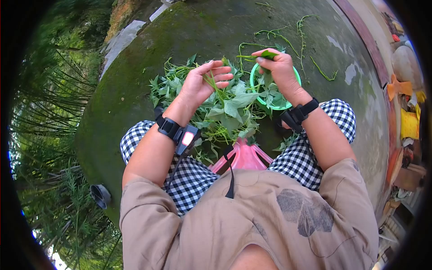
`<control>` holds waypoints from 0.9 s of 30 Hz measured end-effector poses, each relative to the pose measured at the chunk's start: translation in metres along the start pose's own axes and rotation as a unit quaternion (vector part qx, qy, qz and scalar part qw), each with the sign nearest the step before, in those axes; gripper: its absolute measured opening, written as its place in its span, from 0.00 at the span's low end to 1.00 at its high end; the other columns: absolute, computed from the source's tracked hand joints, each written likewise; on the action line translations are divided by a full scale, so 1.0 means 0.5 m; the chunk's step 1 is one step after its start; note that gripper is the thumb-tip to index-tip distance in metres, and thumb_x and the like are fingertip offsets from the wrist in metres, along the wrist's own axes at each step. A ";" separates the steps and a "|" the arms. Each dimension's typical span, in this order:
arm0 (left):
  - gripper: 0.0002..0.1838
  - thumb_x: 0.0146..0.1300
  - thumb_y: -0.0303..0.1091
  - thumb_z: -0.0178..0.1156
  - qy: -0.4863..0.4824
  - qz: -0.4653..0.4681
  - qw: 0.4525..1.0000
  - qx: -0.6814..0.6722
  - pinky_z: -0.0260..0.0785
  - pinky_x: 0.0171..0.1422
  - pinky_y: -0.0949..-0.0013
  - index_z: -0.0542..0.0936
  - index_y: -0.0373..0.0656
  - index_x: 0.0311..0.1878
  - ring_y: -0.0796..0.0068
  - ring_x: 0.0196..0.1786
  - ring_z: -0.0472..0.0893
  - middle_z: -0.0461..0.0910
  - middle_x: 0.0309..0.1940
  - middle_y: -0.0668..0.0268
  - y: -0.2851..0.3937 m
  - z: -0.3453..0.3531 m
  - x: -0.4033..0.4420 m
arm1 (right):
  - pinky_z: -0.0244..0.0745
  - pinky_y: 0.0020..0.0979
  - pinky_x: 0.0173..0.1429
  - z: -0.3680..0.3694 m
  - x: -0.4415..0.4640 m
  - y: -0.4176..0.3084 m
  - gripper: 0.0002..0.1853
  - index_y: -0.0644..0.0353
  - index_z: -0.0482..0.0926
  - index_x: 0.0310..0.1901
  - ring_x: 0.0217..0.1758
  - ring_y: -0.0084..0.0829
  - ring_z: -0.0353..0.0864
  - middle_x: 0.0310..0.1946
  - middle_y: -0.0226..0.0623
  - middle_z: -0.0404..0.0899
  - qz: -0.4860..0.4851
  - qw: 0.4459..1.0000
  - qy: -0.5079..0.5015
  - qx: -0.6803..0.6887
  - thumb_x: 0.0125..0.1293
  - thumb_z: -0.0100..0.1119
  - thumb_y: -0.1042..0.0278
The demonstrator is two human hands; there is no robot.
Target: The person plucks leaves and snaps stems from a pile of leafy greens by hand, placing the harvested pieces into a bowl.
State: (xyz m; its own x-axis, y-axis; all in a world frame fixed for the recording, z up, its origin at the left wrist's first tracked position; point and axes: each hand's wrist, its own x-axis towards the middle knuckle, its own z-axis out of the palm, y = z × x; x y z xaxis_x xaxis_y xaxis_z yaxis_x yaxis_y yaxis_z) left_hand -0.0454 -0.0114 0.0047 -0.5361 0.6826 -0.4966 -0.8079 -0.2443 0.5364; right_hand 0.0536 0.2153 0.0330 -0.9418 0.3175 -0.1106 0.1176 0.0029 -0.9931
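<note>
My left hand (206,83) is half curled, palm up, with a few green leafy stems (220,94) lying across the palm and fingers. Their broad leaves hang to the right. Between the thumb and fingers of my right hand (281,72) is a green leaf (269,55) on its stalk, held above a bright green basin (297,76). Some picked leaves (271,95) show inside the basin. Below my left hand spreads a heap of leafy vines (173,87) on the ground, partly hidden by my forearm.
Bare stripped stems (302,38) lie scattered on the mossy concrete ground (216,27) beyond the basin. A pink plastic stool (243,155) shows between my knees. A grey pot (100,196) stands at the left by dense plants (49,117). Assorted household items line the right edge.
</note>
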 end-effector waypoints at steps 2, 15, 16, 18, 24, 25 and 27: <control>0.17 0.75 0.39 0.47 -0.010 -0.001 1.000 0.004 0.79 0.48 0.58 0.75 0.35 0.54 0.53 0.51 0.83 0.80 0.52 0.47 -0.006 -0.027 0.004 | 0.71 0.22 0.34 -0.057 0.010 0.037 0.09 0.60 0.85 0.44 0.28 0.17 0.75 0.28 0.26 0.80 0.012 0.999 0.019 -0.042 0.62 0.62 0.73; 0.18 0.75 0.43 0.50 0.047 0.016 0.998 -0.023 0.73 0.61 0.47 0.73 0.39 0.56 0.47 0.57 0.77 0.77 0.53 0.45 -0.019 -0.002 0.007 | 0.75 0.38 0.39 0.033 -0.037 0.042 0.11 0.57 0.83 0.31 0.36 0.39 0.83 0.30 0.38 0.82 -0.108 0.948 -0.050 -0.295 0.55 0.67 0.58; 0.18 0.75 0.44 0.50 0.043 0.014 0.999 -0.026 0.72 0.62 0.46 0.72 0.39 0.56 0.47 0.58 0.77 0.77 0.54 0.45 -0.021 0.000 0.014 | 0.75 0.38 0.39 0.065 -0.042 0.026 0.11 0.57 0.84 0.31 0.35 0.40 0.83 0.30 0.38 0.82 -0.095 0.945 -0.067 -0.307 0.54 0.67 0.58; 0.19 0.74 0.44 0.51 0.036 0.009 0.999 -0.033 0.71 0.63 0.45 0.72 0.39 0.57 0.47 0.59 0.76 0.77 0.54 0.44 -0.025 0.008 0.022 | 0.75 0.39 0.40 0.105 -0.051 0.014 0.12 0.57 0.84 0.31 0.35 0.41 0.83 0.29 0.38 0.83 -0.078 0.938 -0.097 -0.323 0.53 0.67 0.56; 0.20 0.74 0.45 0.52 0.040 0.028 0.998 -0.033 0.72 0.60 0.48 0.72 0.39 0.57 0.49 0.56 0.78 0.78 0.52 0.46 -0.001 0.018 0.018 | 0.76 0.40 0.40 0.124 -0.022 0.039 0.11 0.56 0.84 0.32 0.35 0.42 0.83 0.29 0.39 0.83 -0.059 0.954 -0.097 -0.278 0.51 0.68 0.58; 0.20 0.73 0.45 0.52 0.045 0.043 0.998 -0.016 0.73 0.58 0.50 0.72 0.38 0.57 0.50 0.54 0.79 0.78 0.51 0.46 0.010 0.014 0.014 | 0.74 0.38 0.38 0.116 -0.014 0.036 0.10 0.59 0.83 0.31 0.32 0.39 0.82 0.27 0.39 0.82 -0.056 0.952 -0.097 -0.284 0.51 0.68 0.61; 0.20 0.73 0.46 0.53 0.084 0.074 0.993 0.044 0.75 0.51 0.56 0.74 0.38 0.54 0.56 0.48 0.81 0.81 0.48 0.49 0.029 0.000 0.006 | 0.72 0.34 0.35 0.099 -0.005 0.033 0.09 0.64 0.81 0.31 0.27 0.33 0.78 0.24 0.39 0.80 -0.047 0.949 -0.096 -0.296 0.52 0.67 0.67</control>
State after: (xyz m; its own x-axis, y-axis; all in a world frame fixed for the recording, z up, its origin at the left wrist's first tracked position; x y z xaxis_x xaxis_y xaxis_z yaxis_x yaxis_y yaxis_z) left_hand -0.0586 -0.0129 0.0112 -0.6868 0.5177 -0.5101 -0.6964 -0.2678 0.6658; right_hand 0.0425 0.1676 0.0148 -0.9904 0.1102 -0.0838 0.1322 0.5732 -0.8087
